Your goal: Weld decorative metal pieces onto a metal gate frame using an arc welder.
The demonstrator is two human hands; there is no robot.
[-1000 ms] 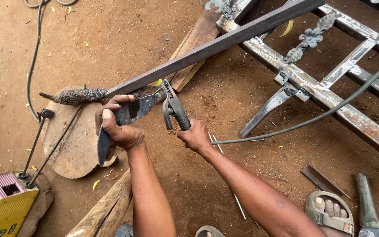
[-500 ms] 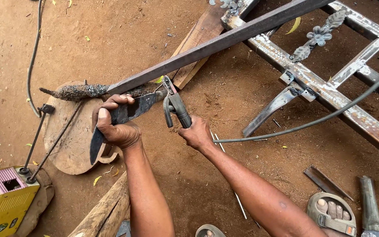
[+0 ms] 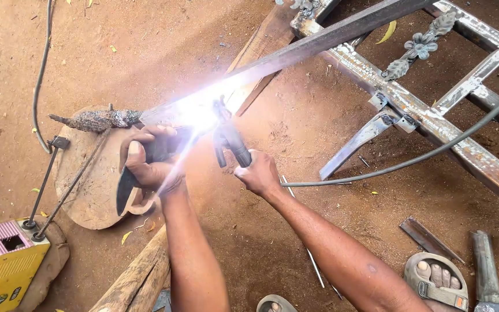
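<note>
Right hand [image 3: 256,173] grips the electrode holder [image 3: 231,140], fingers wrapped tight around its handle, with the cable [image 3: 411,162] trailing off to the right across the dirt. Half a second ago the holder hung just short of the steel bar [image 3: 319,43] and nothing glowed; now its tip is up at the bar's lower end and a white arc [image 3: 200,112] flares there, washing out the joint, so the weld is struck and burning. Left hand [image 3: 145,159] is closed around a dark flat blade-like piece [image 3: 123,193], holding it up at the arc just as it held it before; whether that piece touches the bar is lost in the glare. Beneath the hands lies a round wooden block [image 3: 88,185] with a rough lump of metal [image 3: 96,120] on its far edge. A yellow welder [image 3: 4,263] sits at lower left, and a steel frame [image 3: 434,124] lies to the right.
</note>
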